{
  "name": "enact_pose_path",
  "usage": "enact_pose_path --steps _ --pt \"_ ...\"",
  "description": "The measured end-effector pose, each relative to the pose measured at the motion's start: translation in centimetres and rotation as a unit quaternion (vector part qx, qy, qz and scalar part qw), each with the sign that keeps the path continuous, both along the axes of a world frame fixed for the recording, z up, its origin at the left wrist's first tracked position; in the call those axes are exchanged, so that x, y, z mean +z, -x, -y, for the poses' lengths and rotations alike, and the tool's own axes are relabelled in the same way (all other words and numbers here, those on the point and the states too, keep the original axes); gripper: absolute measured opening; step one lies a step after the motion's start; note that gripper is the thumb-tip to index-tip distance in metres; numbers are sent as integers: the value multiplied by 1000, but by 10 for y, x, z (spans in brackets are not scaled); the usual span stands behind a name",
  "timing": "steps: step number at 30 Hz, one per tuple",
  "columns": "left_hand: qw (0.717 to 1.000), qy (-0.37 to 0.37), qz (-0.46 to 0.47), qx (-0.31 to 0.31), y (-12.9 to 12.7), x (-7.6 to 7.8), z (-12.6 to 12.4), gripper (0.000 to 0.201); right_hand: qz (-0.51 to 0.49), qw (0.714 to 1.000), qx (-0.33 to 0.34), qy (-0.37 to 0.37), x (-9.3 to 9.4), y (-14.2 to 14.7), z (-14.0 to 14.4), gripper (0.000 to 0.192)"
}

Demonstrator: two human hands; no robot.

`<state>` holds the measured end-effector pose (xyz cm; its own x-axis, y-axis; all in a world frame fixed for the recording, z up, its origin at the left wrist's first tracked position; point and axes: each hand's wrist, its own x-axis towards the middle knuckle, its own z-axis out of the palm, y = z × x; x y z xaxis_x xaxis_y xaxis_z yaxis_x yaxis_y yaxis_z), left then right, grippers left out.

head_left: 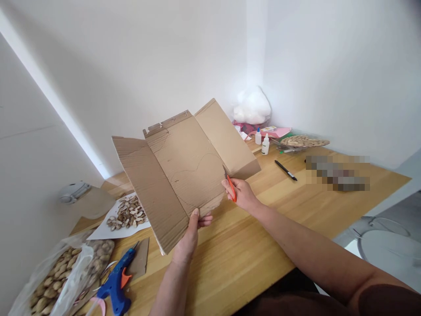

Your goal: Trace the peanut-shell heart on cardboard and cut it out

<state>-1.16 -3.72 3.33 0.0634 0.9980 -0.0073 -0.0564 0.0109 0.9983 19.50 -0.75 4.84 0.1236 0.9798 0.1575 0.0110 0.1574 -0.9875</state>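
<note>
An unfolded piece of cardboard box (184,153) is held up tilted above the table, its side flaps spread out. A curved line is drawn on its middle panel. My left hand (194,226) grips the lower edge, thumb on the front face and fingers behind. In my right hand (241,193) are orange-handled scissors (232,189), closed around by the fingers. Their dark blades meet the cardboard near the drawn line at the right of the middle panel; how far the blades are apart I cannot tell.
A blue glue gun (116,281), a bag of peanuts (54,281) and shell pieces (128,213) on white paper lie at the left. Toward the back right are white glue bottles (265,145), a black pen (286,170), a braided item (304,141) and a white bag (252,105).
</note>
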Motion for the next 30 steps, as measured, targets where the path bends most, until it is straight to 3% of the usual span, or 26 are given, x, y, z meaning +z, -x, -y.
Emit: enact_pose_path --steps 8,14,18,24,30 --pt "1000 -3 -9 -9 -6 3 5 42 32 999 17 -1 7 -6 0 63" --pt "996 -27 -73 44 -9 4 9 40 27 994 67 84 12 -10 -1 70" --pt "999 -4 -52 4 -4 0 3 43 15 990 86 108 17 -14 0 74" --pt "999 22 0 -28 -3 -4 2 42 126 992 14 20 13 -16 0 69" --pt "1000 7 -18 -14 -2 -7 1 44 145 989 13 20 14 -15 3 68"
